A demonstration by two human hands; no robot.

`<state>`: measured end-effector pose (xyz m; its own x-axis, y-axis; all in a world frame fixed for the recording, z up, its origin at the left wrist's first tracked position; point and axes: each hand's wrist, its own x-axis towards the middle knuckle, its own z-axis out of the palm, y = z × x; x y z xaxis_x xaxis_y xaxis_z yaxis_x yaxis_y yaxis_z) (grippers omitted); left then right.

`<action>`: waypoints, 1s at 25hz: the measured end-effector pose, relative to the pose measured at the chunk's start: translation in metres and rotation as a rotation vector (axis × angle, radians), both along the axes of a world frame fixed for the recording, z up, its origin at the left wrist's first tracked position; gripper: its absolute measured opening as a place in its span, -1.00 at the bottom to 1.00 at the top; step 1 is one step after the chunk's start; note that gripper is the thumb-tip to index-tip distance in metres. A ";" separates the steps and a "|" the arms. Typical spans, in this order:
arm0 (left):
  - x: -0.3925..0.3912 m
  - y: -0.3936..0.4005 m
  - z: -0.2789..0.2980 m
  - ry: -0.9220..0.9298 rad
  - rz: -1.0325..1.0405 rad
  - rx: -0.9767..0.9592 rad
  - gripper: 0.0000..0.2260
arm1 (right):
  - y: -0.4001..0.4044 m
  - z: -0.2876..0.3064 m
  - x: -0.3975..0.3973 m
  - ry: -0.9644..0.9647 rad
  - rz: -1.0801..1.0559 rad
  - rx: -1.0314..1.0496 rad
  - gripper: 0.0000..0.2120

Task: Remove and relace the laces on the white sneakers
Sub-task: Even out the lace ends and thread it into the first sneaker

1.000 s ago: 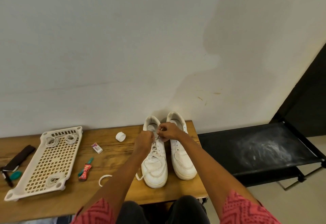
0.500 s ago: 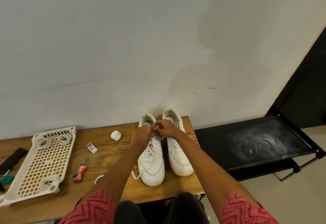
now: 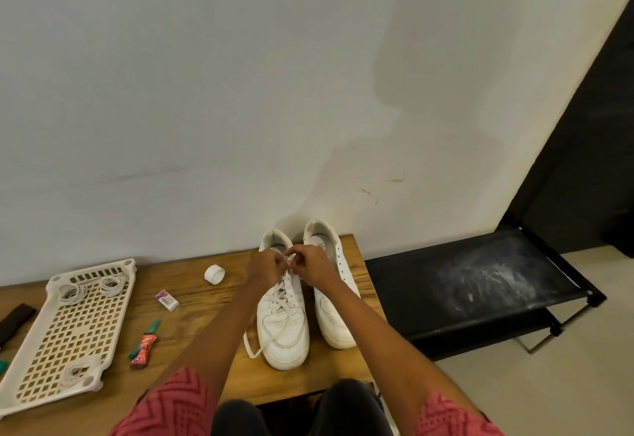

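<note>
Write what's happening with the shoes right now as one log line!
stage: lacing left sneaker | left hand: pinching lace near top eyelets | right hand: pinching lace | right sneaker: no lace visible | lace tail: loose on table

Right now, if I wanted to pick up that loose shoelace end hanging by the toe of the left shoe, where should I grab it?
Probably pinch the loose lace end where it curves on the wooden table, just left of the left sneaker. Come from above and the left with two fingers: it lies flat and thin, and the shoe blocks the right side.

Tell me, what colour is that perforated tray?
Cream-white tray, clearest in the head view.
</note>
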<state>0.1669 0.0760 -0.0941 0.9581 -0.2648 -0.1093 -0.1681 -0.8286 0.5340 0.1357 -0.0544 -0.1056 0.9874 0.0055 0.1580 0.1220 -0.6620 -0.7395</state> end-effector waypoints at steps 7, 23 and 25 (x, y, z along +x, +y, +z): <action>-0.005 0.002 0.003 0.018 0.018 0.026 -0.77 | -0.066 0.021 0.002 0.114 -0.166 -0.065 -0.80; 0.002 0.008 -0.005 0.038 0.008 -0.065 -0.64 | -0.019 0.057 0.013 0.309 -0.218 0.698 -0.69; 0.005 0.010 -0.006 0.071 -0.008 -0.091 -0.72 | -0.017 0.037 0.009 0.337 0.039 -0.125 -0.67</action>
<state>0.1723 0.0865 -0.1000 0.9465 -0.2848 -0.1516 -0.1341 -0.7747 0.6180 0.1449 -0.0716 -0.0684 0.9827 0.0431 -0.1803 -0.0876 -0.7494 -0.6563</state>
